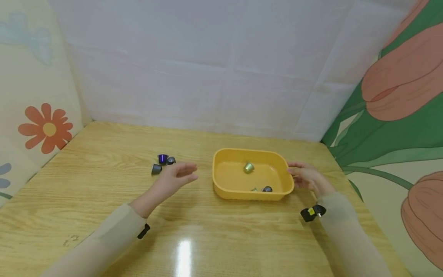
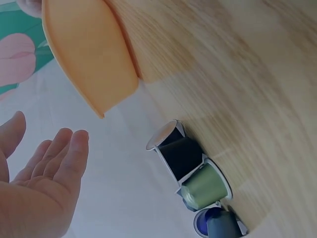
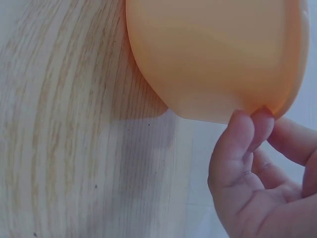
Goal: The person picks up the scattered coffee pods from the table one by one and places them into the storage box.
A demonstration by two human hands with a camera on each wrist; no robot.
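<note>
My left hand (image 1: 169,177) hovers over the table with fingers extended and nothing in it. Just behind it lie coffee capsules: a purple one (image 1: 163,159), a grey one (image 1: 156,169) and a dark one (image 1: 171,160). The left wrist view also shows a green capsule (image 2: 205,186) in this group, partly hidden from the head view. To the right stands a yellow plastic basin (image 1: 238,195), whose right end my right hand (image 1: 308,177) grips at the rim with curled fingers (image 3: 238,134). Inside the basin are a green capsule (image 1: 248,167) and, half hidden by the front wall, a dark capsule (image 1: 267,189).
The wooden table (image 1: 221,234) meets a white sheet (image 1: 194,88) at the back. A flower-printed panel (image 1: 48,129) flanks the left side, and a tulip-printed one (image 1: 401,161) the right. Each wrist wears a black strap device (image 1: 313,212).
</note>
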